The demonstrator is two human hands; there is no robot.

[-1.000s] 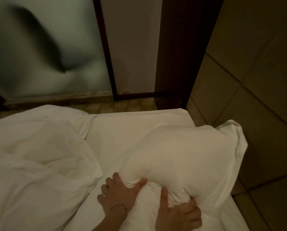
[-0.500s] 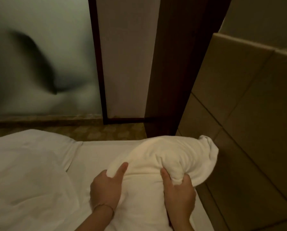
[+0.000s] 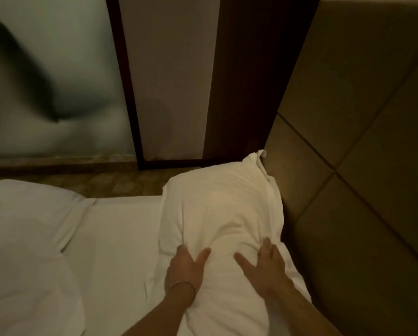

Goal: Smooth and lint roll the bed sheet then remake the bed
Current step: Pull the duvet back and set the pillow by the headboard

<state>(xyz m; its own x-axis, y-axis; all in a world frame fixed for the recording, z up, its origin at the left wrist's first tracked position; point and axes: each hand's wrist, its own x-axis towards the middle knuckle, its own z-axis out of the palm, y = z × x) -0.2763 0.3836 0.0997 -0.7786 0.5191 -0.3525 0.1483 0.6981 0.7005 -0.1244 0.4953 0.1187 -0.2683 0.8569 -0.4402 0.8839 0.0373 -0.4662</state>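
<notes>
A: Left hand [image 3: 186, 270] and right hand [image 3: 263, 265] both flat on the near half of the pillow [image 3: 222, 214], fingers spread, palms down. Neither grips; they press.

B: Pillow position?

A: At the bed's far right corner, lying along the right edge, long side touching the padded headboard [image 3: 348, 190]. Its far end reaches the mattress's far edge. Cloth puckers just ahead of the right hand's fingers.

B: The sheet?

A: Bed sheet [image 3: 115, 238] shows bare and flat down the middle of the bed (no creases visible in this dim light). No lint roller in view, so whether rolling is finished cannot be told; likely yes, since pillows are going on.

B: What remains?

A: The duvet [image 3: 26, 251] is bunched along the left edge, not spread. That looks like the main job left.

B: Arm pose?

A: Both forearms reach forward, roughly parallel, wrists low; a thin band on the left wrist.
</notes>
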